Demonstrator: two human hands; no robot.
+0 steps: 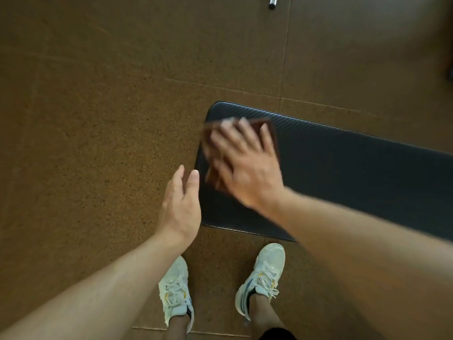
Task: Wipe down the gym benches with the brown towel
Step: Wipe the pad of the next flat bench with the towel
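Brown towel [268, 130] lies folded and blurred on the end of the black padded worktop [343, 173], pressed flat under the right hand [245, 165], whose fingers [266, 134] are spread straight. Just off that end, the left hand [180, 204] hovers with fingers relaxed, loosely together, holding nothing

I'm seeing the worktop [343, 173] padded in black vinyl, faintly ribbed, catching a dull sheen. Brown towel [270, 133] reading as soft matt cloth. Floor [98, 119] looking speckled, grainy, cork-like. Shoes [263, 278] showing off-white mesh. Rod [272, 1] gleaming metallic.
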